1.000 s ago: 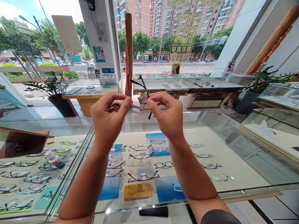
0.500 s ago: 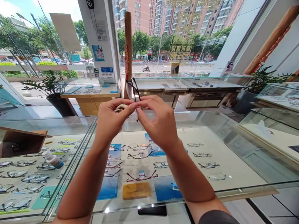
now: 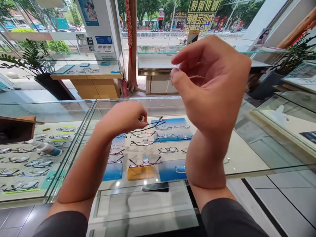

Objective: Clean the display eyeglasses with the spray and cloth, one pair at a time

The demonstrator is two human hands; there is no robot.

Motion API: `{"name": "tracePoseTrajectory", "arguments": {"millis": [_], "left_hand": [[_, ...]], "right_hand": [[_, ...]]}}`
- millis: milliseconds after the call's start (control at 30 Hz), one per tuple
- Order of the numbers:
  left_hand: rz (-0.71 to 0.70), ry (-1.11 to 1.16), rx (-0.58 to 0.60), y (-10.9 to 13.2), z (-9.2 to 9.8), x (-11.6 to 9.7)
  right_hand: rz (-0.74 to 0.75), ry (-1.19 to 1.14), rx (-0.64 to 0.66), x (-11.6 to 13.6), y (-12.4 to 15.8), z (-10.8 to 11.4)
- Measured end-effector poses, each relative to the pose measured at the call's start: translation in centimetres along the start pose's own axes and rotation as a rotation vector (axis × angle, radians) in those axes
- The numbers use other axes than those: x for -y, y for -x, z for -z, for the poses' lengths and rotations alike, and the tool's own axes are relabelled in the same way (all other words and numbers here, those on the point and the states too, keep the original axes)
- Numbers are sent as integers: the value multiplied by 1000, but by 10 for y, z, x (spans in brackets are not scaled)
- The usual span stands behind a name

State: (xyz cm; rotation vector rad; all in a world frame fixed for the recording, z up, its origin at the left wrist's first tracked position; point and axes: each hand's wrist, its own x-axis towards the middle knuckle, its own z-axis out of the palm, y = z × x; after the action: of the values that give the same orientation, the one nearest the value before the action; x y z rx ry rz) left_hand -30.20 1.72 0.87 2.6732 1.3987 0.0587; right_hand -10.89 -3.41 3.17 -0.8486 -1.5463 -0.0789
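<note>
The left hand (image 3: 122, 117) reaches forward low over the display, its fingers (image 3: 143, 117) curled inward and drawn narrow. A pair of black-framed glasses (image 3: 155, 125) sits right at those fingertips, with a thin dark temple running out to the right from them. The glasses seem to be pinched there, though the hand hides the grip and the thin frame blends into the display below, so the hold is hard to make out. The right hand (image 3: 211, 84) is raised well apart from the glasses and close to the camera, palm turned inward. Its fingers (image 3: 186, 57) are loosely curled, with a narrow gap between thumb and forefinger and nothing held there. Under the hands, a glass worktop (image 3: 245, 172) covers rows of eyeglass frames (image 3: 144, 142) laid out on a pale display board, among blue cards (image 3: 113, 172) and a yellow pad (image 3: 141, 173). A red-browline frame (image 3: 146, 163) lies just behind that pad. Further left, a white bottle with a blue label (image 3: 47, 148) lies on its side among more frames. Beyond the worktop stand a wooden counter (image 3: 92, 83), a red fire extinguisher (image 3: 124, 87) and a potted plant (image 3: 35, 57), in front of tall windows.
</note>
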Motion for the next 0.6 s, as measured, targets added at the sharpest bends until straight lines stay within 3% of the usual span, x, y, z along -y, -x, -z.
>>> {"name": "tracePoseTrajectory", "arguments": {"millis": [133,300,467,600], "left_hand": [[-25,-107,242,-11,-23,-19],[-26,-202,403,-15,-50,-37],[-32,-220,404,-14,-71,-38],[-21,-212,404,-10,-73,-38]], "right_hand": [[19,-11,49,6,-2,5],[10,22,121,9,-4,12],[20,-16,212,11,-5,15],[-11,39,205,14,-4,18]]}}
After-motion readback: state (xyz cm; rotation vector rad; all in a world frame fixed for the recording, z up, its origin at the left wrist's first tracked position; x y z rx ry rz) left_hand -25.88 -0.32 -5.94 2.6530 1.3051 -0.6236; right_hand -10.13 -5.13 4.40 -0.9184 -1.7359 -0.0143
